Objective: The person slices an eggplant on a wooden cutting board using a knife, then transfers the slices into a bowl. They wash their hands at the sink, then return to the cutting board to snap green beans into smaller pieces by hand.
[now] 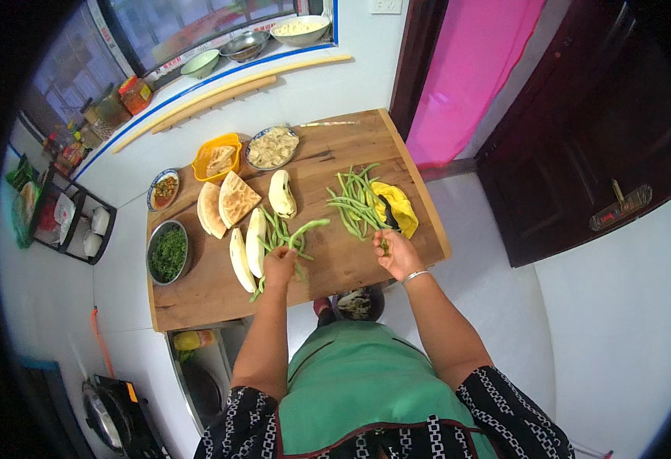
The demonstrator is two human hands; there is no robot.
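My left hand (279,268) rests on a bunch of green beans (293,233) near the front of the wooden board (328,268), fingers closed over them. My right hand (396,254) pinches a single green bean (383,246) at the board's right front. A loose pile of green beans (354,200) lies just beyond it, next to a yellow cloth (402,208) with a dark tool (388,212) on it. Pale peeled vegetable halves (253,243) lie left of my left hand.
Flatbread pieces (228,203), a yellow basket (216,157), a bowl of pale slices (272,148), a small dish (164,189) and a metal bowl of chopped greens (168,253) fill the board's left and back. Bowls (300,29) stand on the windowsill. A stove (117,413) sits low left.
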